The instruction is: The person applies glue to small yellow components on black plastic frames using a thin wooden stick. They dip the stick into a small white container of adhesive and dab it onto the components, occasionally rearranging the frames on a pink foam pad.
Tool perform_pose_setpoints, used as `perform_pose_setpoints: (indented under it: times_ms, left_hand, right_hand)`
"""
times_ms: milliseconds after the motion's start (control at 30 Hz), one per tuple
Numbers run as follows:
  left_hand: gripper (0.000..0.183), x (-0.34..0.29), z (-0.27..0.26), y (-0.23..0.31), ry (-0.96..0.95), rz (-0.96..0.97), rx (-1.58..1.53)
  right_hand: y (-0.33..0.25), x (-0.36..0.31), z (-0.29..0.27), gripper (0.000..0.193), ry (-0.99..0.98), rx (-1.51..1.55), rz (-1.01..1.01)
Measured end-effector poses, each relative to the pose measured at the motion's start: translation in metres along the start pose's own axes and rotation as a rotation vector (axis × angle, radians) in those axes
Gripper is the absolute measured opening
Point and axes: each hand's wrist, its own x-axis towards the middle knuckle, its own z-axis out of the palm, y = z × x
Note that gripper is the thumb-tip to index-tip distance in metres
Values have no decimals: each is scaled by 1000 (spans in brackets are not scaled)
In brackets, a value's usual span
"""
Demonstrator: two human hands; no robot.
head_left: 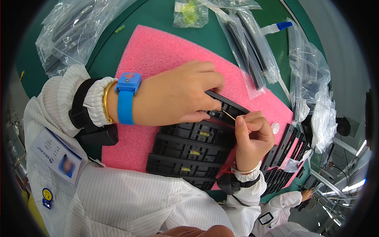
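My left hand grips a long black plastic strip near its left end, the thumb and fingers bent around it. My right hand pinches a thin pale stick between thumb and forefinger. The stick's far tip meets the strip's ribbed inside, close to my left fingertips; what lies under the tip is too small to make out. Below my hands, several similar black plastic strips lie side by side. Small yellow-green cylinders sit in the middle of those strips.
Pink foam sheet covers part of the green table. Clear bags with black strips lie at the back, near a blue-capped bottle. A small white round cap and more black strips are at right. Another person's sleeve shows lower right.
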Motion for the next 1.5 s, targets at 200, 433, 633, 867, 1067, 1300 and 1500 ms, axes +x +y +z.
perform_pose_setpoints:
  times_ms: [200,433,633,867,1067,1300,1500]
  left_hand:
    - [34,-2,0,1,-7,-9,-6]
    - [35,0,-1,1,-21,-4,15]
    - [35,-1,0,1,-15,-17,-16]
    - [35,-1,0,1,16,-20,-33]
    - [34,0,0,2,17,-8,-7]
    - [34,0,0,3,10,-5,0]
    - [34,0,-1,3,0,6,11]
  right_hand:
    - [0,0,1,26,-7,-23,-2]
    - [0,1,1,26,-9,-29,-16]
    - [-1,0,1,27,-6,-27,-7]
    - [0,0,0,26,-3,-9,-1]
    - [-1,0,0,25,-8,-17,-9]
    - [-2,0,0,25,-13,-23,2]
    - [-2,0,-1,26,-12,-23,-13]
